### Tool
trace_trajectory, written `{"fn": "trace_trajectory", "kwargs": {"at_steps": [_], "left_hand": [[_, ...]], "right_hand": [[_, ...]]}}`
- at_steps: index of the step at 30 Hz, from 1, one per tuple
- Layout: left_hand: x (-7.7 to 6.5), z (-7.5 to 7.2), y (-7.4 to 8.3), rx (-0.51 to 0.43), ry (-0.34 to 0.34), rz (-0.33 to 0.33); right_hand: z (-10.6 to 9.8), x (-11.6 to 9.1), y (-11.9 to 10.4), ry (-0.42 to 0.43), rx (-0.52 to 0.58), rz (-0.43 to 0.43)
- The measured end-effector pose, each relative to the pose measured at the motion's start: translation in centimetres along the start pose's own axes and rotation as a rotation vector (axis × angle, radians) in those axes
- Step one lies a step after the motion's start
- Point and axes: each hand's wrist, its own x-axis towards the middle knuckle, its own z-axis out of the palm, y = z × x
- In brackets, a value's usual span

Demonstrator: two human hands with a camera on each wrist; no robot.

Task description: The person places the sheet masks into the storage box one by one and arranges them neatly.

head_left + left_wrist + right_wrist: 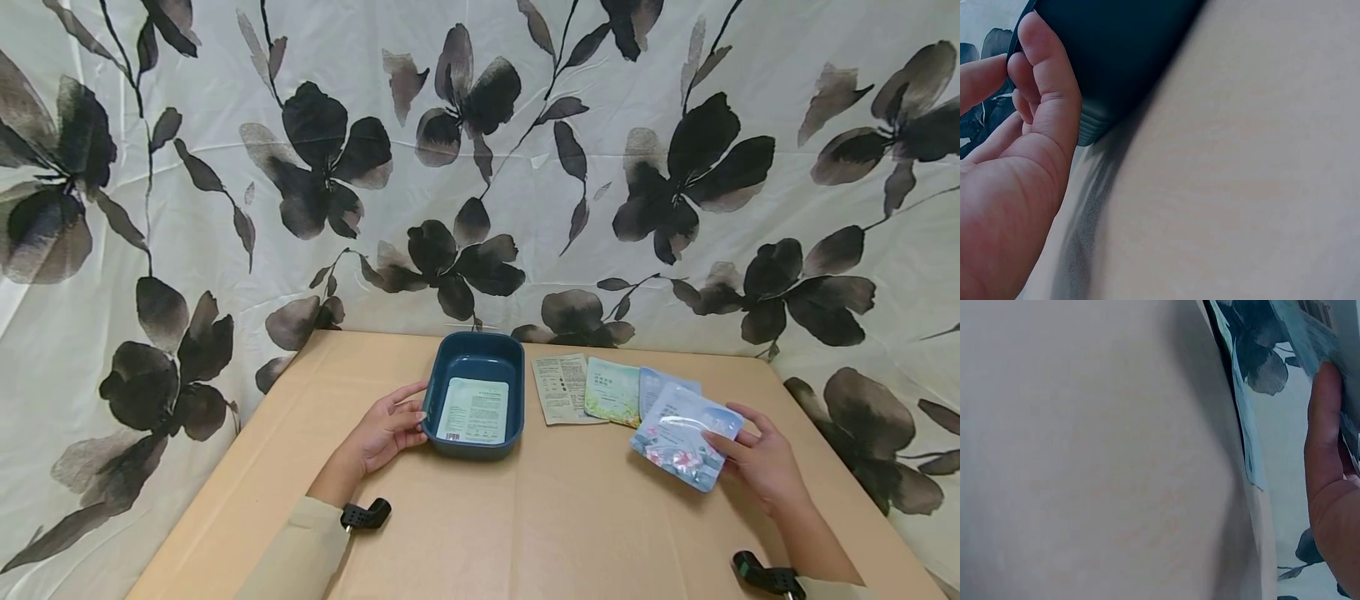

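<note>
A dark blue rectangular plastic tub [516,400] stands on the table, with a pale green packet [475,408] lying in it, printed text and a barcode facing up. My left hand [390,427] pinches the tub's left rim between thumb and fingers; the left wrist view shows the tub's side [1122,50] against them. My right hand [765,458] holds a shiny blue packet [678,433] with pink flowers by its right edge, thumb on top, raised and tilted above the table. Another blue packet [660,383] lies partly hidden beneath it.
Left of the blue packets lie a green packet [611,390] with a flowery print and a beige-green packet [562,390] covered in text, overlapping in a row. Behind the cardboard-coloured table [577,525] hangs a white cloth [555,200] with dark flowers.
</note>
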Motion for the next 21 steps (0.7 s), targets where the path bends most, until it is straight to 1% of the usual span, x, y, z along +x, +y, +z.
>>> {"fn": "trace_trajectory", "kwargs": {"at_steps": [6, 13, 18, 21], "left_hand": [[0.0, 0.0, -0.1, -0.002, 0.005, 0.001], [0.0, 0.0, -0.2, -0.007, 0.001, 0.005], [0.0, 0.0, -0.2, -0.001, 0.001, 0.005], [0.1, 0.0, -0.2, 0.006, 0.004, 0.002]], "right_hand": [[0.8, -0.2, -0.5, -0.016, 0.010, -0.020], [1.7, -0.2, -1.2, -0.043, -0.033, -0.044], [2.6, 0.0, -1.6, -0.072, 0.052, -0.067], [3.2, 0.2, -1.8, -0.079, 0.061, -0.075]]}}
